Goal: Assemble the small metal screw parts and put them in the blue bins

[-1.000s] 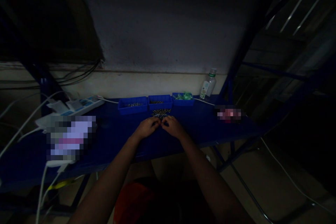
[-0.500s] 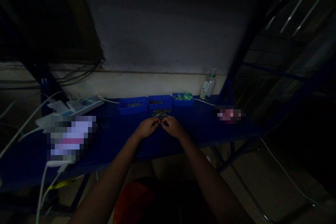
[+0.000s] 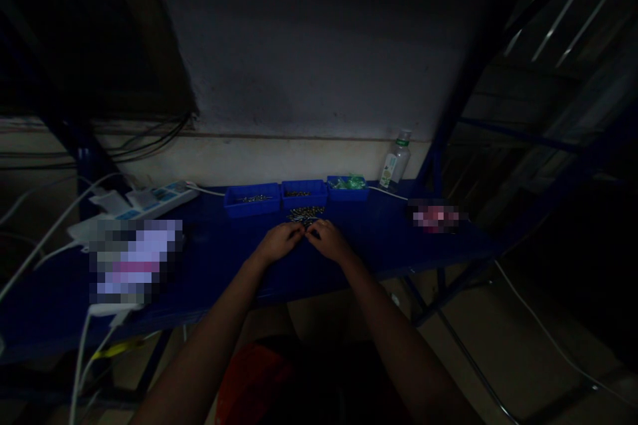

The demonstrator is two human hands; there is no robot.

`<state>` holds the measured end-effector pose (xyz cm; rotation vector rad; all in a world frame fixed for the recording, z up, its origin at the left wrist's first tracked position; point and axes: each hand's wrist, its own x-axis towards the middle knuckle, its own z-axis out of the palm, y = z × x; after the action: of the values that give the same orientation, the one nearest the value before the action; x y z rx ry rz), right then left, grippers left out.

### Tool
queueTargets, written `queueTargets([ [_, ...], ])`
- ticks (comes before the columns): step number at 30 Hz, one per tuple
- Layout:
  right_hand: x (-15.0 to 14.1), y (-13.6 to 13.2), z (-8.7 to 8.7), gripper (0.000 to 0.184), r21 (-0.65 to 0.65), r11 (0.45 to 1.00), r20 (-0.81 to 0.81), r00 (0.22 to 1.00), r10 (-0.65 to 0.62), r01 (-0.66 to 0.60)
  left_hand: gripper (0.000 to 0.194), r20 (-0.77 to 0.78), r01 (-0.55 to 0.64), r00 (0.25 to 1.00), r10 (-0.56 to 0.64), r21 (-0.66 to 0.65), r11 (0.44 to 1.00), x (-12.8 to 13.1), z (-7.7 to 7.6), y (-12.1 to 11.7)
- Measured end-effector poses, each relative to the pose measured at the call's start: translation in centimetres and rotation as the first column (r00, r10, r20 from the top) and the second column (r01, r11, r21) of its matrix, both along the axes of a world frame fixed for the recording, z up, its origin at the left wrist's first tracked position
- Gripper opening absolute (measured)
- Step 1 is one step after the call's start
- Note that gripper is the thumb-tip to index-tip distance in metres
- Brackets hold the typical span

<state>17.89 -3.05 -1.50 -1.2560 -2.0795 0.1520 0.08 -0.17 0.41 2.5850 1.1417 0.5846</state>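
My left hand (image 3: 282,241) and my right hand (image 3: 326,239) meet fingertip to fingertip above the blue table (image 3: 219,259), both closed in a pinch. Whatever lies between the fingers is too small and dark to name. Just beyond the fingertips is a pile of small metal pieces (image 3: 306,213), some brassy and some silvery, like screws or pins. Behind it stand three blue bins: the left bin (image 3: 252,208) has thin silvery pieces, the middle bin (image 3: 304,202) small brownish ones, and the right bin (image 3: 347,196) crumpled green plastic.
A clear bottle (image 3: 395,163) with a green-banded neck stands at the back right. On the left are a white power strip (image 3: 169,198) with plugs and cables, and a blurred-out flat object (image 3: 137,262). Another blurred pinkish item (image 3: 436,217) lies at right. A wall (image 3: 309,159) rises behind.
Both hands stay in nearly the same place, with only slight finger movement. A small reddish glint seen at the fingertips a second ago no longer shows clearly.
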Motion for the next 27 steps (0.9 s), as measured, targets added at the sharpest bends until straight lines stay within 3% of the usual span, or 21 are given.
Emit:
queueTargets([
  [27,-0.01,-0.01,0.04,0.012,-0.041,0.999,-0.075,0.997,-0.006,0.003,0.022,-0.014,-0.012,1.0,0.012,0.004,1.0,0.0,0.19,-0.07],
])
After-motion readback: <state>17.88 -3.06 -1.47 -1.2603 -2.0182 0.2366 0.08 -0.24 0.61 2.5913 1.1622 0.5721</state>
